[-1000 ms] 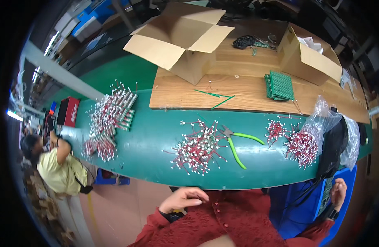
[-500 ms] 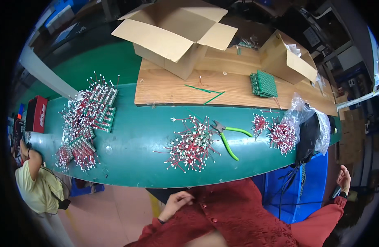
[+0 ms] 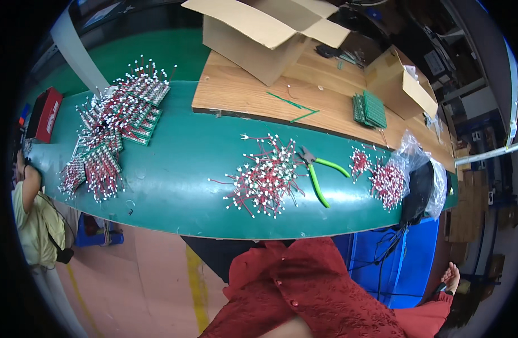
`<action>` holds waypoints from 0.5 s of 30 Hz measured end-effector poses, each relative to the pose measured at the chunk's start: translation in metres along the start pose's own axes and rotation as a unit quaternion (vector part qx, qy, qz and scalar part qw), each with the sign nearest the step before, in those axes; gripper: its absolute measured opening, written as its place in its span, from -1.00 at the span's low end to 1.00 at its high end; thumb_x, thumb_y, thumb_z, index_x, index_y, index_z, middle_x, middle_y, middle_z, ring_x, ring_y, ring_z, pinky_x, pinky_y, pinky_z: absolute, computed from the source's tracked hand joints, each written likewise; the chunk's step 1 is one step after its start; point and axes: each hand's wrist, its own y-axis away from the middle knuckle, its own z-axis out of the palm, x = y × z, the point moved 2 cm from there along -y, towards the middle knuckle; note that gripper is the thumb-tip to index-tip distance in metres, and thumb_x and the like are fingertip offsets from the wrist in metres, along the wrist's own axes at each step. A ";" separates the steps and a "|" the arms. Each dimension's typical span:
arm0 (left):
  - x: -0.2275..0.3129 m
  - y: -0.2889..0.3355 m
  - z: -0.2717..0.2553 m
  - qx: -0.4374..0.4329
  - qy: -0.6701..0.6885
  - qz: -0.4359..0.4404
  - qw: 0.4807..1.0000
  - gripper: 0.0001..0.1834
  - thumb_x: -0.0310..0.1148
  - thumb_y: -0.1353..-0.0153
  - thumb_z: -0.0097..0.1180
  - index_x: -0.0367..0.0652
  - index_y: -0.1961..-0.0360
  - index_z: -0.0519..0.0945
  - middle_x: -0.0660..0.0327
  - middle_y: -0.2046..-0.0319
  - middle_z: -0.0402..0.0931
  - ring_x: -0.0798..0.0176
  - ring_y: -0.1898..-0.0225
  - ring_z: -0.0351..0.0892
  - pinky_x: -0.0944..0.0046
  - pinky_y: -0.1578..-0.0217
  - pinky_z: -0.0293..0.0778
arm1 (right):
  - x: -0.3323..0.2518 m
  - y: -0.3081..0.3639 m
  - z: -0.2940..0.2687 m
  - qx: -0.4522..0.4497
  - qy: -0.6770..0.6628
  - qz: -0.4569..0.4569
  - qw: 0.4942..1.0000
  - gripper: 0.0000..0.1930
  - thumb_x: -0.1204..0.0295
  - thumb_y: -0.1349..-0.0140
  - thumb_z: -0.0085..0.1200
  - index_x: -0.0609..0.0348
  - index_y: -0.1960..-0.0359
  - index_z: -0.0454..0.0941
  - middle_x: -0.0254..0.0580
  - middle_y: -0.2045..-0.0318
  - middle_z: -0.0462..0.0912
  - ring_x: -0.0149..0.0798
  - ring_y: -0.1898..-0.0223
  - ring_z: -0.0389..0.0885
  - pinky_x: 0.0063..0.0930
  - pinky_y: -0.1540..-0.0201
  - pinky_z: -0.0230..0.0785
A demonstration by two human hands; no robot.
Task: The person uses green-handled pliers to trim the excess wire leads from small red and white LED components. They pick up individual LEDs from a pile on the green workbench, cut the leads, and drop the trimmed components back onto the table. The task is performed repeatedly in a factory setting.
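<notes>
My right hand (image 3: 451,278) is out at the far right, beyond the blue bin and away from the bench. Its fingers are loosely extended with nothing in them, and a dark band circles the wrist. My left hand is out of sight. On the green bench top (image 3: 174,191) in front of me lies a heap of short red wires with white connectors (image 3: 266,177). Right of it rest cutting pliers with green handles (image 3: 322,176), their jaws toward the heap. Two smaller wire bunches, one small (image 3: 359,162) and one larger (image 3: 387,185), lie farther right.
Wired green circuit boards (image 3: 141,110) are piled at the left, near a red box (image 3: 44,115). A wooden board (image 3: 236,93) carries two cartons, one large (image 3: 248,48), one small (image 3: 397,79), and stacked boards (image 3: 371,110). Blue bin (image 3: 377,265) below; co-worker (image 3: 36,225) at left.
My left hand has dropped out of view from in front of my red top. My right hand sits lower in the picture. The whole view has shifted and tilted; the bench items lie as before.
</notes>
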 end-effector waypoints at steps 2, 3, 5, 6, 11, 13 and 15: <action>-0.001 0.000 0.002 0.009 -0.004 -0.004 1.000 -0.89 -0.44 -0.20 0.05 -0.13 0.27 0.59 0.29 0.53 0.53 0.44 0.62 0.36 0.42 0.57 0.29 | 0.008 -0.017 0.006 0.158 -0.011 0.029 0.987 -0.65 0.02 -0.27 -0.02 -0.08 0.09 0.57 -0.61 0.74 0.42 -0.53 0.76 0.35 -0.57 0.74 0.20; -0.002 0.002 0.007 0.010 0.001 -0.013 1.000 -0.89 -0.44 -0.20 0.05 -0.13 0.27 0.59 0.29 0.52 0.53 0.44 0.61 0.37 0.42 0.56 0.29 | -0.006 -0.028 -0.007 0.041 0.038 -0.019 0.998 -0.57 -0.01 -0.28 -0.05 0.00 0.01 0.51 -0.56 0.80 0.25 -0.49 0.81 0.21 -0.51 0.76 0.11; 0.001 0.001 0.010 0.023 0.002 -0.020 1.000 -0.89 -0.45 -0.19 0.06 -0.14 0.27 0.59 0.29 0.51 0.53 0.43 0.59 0.38 0.41 0.54 0.30 | -0.019 -0.031 -0.012 -0.042 0.031 -0.029 0.998 -0.53 0.08 -0.32 -0.10 0.20 -0.05 0.47 -0.56 0.73 0.25 -0.54 0.74 0.18 -0.60 0.65 0.13; 0.003 0.003 0.011 0.028 0.000 -0.029 0.999 -0.89 -0.45 -0.19 0.06 -0.14 0.27 0.59 0.28 0.50 0.53 0.43 0.58 0.38 0.41 0.53 0.31 | -0.026 -0.035 -0.015 0.105 0.031 -0.058 0.992 -0.54 0.05 -0.29 -0.10 0.16 -0.02 0.45 -0.48 0.65 0.38 -0.49 0.71 0.27 -0.57 0.67 0.22; 0.014 0.031 0.015 0.048 -0.022 -0.054 0.997 -0.89 -0.46 -0.18 0.07 -0.16 0.27 0.59 0.28 0.47 0.54 0.42 0.54 0.41 0.39 0.48 0.34 | -0.136 -0.043 0.006 0.203 0.058 -0.118 0.970 -0.52 0.13 -0.22 0.01 0.19 -0.06 0.43 -0.30 0.43 0.41 -0.36 0.48 0.34 -0.48 0.43 0.26; 0.018 0.040 0.024 0.046 -0.022 -0.056 0.997 -0.89 -0.46 -0.18 0.08 -0.16 0.26 0.59 0.28 0.46 0.54 0.42 0.52 0.42 0.39 0.46 0.35 | -0.202 -0.045 0.027 0.189 0.061 -0.178 0.964 -0.51 0.16 -0.19 0.05 0.20 -0.08 0.42 -0.22 0.35 0.43 -0.30 0.39 0.37 -0.45 0.34 0.28; 0.021 0.044 0.027 0.044 -0.024 -0.054 0.997 -0.88 -0.47 -0.18 0.08 -0.17 0.26 0.59 0.27 0.45 0.54 0.41 0.51 0.43 0.38 0.44 0.36 | -0.266 -0.041 0.053 0.161 0.062 -0.251 0.953 -0.48 0.19 -0.16 0.09 0.21 -0.10 0.41 -0.15 0.26 0.44 -0.25 0.30 0.39 -0.41 0.25 0.30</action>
